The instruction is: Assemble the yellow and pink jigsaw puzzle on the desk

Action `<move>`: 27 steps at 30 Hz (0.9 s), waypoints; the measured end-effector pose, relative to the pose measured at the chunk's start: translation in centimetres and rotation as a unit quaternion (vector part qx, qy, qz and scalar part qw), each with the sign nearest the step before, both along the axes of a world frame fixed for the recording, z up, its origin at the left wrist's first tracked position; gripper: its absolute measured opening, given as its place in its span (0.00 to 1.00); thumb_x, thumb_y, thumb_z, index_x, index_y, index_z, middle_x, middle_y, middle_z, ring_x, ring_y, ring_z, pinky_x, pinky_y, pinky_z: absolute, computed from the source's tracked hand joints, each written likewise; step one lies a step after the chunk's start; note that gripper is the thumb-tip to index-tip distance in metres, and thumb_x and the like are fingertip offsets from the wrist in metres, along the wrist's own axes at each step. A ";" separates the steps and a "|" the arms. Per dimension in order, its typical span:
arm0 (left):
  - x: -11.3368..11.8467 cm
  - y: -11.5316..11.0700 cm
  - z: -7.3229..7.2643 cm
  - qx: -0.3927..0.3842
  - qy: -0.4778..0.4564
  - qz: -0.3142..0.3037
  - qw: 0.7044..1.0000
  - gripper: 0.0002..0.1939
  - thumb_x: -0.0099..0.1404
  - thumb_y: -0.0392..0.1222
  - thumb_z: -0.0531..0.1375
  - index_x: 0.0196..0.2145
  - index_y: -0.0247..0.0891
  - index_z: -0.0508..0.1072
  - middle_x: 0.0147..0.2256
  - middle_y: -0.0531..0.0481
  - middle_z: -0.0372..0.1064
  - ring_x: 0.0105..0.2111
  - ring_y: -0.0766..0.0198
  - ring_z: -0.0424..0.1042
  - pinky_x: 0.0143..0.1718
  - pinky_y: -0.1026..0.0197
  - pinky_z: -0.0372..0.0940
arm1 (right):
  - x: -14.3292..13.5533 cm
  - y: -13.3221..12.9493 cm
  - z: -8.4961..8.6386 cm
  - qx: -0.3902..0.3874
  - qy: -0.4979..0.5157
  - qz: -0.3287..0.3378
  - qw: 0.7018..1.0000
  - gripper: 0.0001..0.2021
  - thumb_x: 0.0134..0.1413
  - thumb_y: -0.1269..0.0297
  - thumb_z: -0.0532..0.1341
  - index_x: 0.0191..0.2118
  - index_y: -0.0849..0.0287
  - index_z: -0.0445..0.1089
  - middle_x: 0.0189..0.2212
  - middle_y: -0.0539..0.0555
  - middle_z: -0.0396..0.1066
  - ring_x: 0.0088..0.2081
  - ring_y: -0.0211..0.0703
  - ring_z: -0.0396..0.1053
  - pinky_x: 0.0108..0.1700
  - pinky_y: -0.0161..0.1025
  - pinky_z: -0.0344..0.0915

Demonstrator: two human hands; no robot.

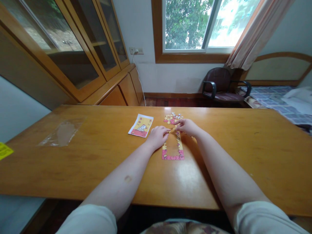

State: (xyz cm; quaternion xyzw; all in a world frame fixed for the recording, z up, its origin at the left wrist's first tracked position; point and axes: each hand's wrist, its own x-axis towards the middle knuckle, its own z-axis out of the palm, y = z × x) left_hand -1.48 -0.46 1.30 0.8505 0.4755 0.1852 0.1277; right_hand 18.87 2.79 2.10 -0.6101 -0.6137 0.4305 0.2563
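Puzzle border point(180, 152) — far end by left hand point(158, 136), right hand point(188, 127) — can't tell either grip's closure.

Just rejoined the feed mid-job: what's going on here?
A person's left grip and right grip are at the far end of a jigsaw border, unfilled in the middle, on the table. Loose pieces lie beyond, and a picture sheet lies to the left. Whether either grip holds a piece is too small to tell.

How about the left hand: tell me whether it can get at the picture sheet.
Likely yes: the left hand is close beside the picture sheet, and nothing lies over it, though the fingertips are at the puzzle border.
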 end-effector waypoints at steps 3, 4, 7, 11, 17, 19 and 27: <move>0.2 -0.2 0.2 -0.004 0.008 -0.002 1.000 0.16 0.65 0.42 0.55 0.49 0.45 0.75 0.45 0.48 0.72 0.45 0.56 0.68 0.48 0.53 0.62 | -0.1 0.1 -0.5 0.008 -0.004 0.003 1.000 0.05 0.43 0.67 0.68 0.29 0.62 0.76 0.21 0.49 0.71 0.24 0.34 0.66 0.28 0.31 0.61; 0.2 -0.2 0.2 -0.002 0.010 -0.004 1.000 0.17 0.65 0.42 0.56 0.49 0.45 0.75 0.46 0.49 0.72 0.45 0.56 0.67 0.49 0.53 0.62 | 0.0 0.1 -0.6 0.018 -0.019 0.000 1.000 0.05 0.42 0.66 0.69 0.28 0.62 0.76 0.21 0.49 0.72 0.24 0.34 0.66 0.29 0.32 0.61; 0.3 -0.3 0.1 0.006 0.015 -0.009 1.000 0.18 0.65 0.43 0.56 0.52 0.47 0.74 0.48 0.49 0.71 0.48 0.55 0.65 0.51 0.52 0.60 | 0.1 0.2 -0.7 0.044 -0.060 -0.004 0.997 0.07 0.41 0.63 0.69 0.29 0.61 0.78 0.22 0.49 0.73 0.25 0.35 0.65 0.29 0.33 0.59; 0.3 -0.4 -0.1 0.007 0.026 0.001 1.000 0.19 0.64 0.45 0.57 0.53 0.49 0.73 0.52 0.49 0.68 0.53 0.53 0.61 0.56 0.48 0.56 | 0.3 0.3 -0.9 0.053 -0.071 0.017 0.996 0.07 0.43 0.63 0.68 0.30 0.60 0.79 0.23 0.49 0.74 0.26 0.36 0.66 0.30 0.33 0.59; 0.5 -0.4 -0.4 -0.015 0.035 0.018 0.999 0.20 0.64 0.48 0.57 0.53 0.49 0.72 0.57 0.49 0.64 0.61 0.49 0.53 0.63 0.42 0.45 | 0.3 0.4 -1.1 0.048 -0.103 0.021 0.993 0.06 0.44 0.63 0.67 0.26 0.61 0.77 0.22 0.50 0.73 0.26 0.36 0.66 0.30 0.33 0.59; 0.5 -0.4 -0.5 -0.027 0.039 0.020 0.999 0.20 0.64 0.49 0.57 0.53 0.49 0.73 0.57 0.49 0.64 0.62 0.48 0.51 0.63 0.40 0.44 | 0.1 0.3 -1.0 0.043 -0.114 0.028 0.992 0.06 0.45 0.64 0.67 0.26 0.61 0.76 0.22 0.50 0.74 0.27 0.37 0.67 0.31 0.33 0.59; 0.5 -0.3 -0.6 -0.036 0.043 0.022 0.998 0.19 0.64 0.50 0.56 0.52 0.49 0.74 0.58 0.49 0.63 0.63 0.48 0.50 0.64 0.38 0.41 | -0.5 0.0 -0.5 0.026 -0.141 0.009 0.990 0.04 0.43 0.65 0.67 0.26 0.60 0.78 0.22 0.50 0.74 0.28 0.38 0.68 0.30 0.32 0.59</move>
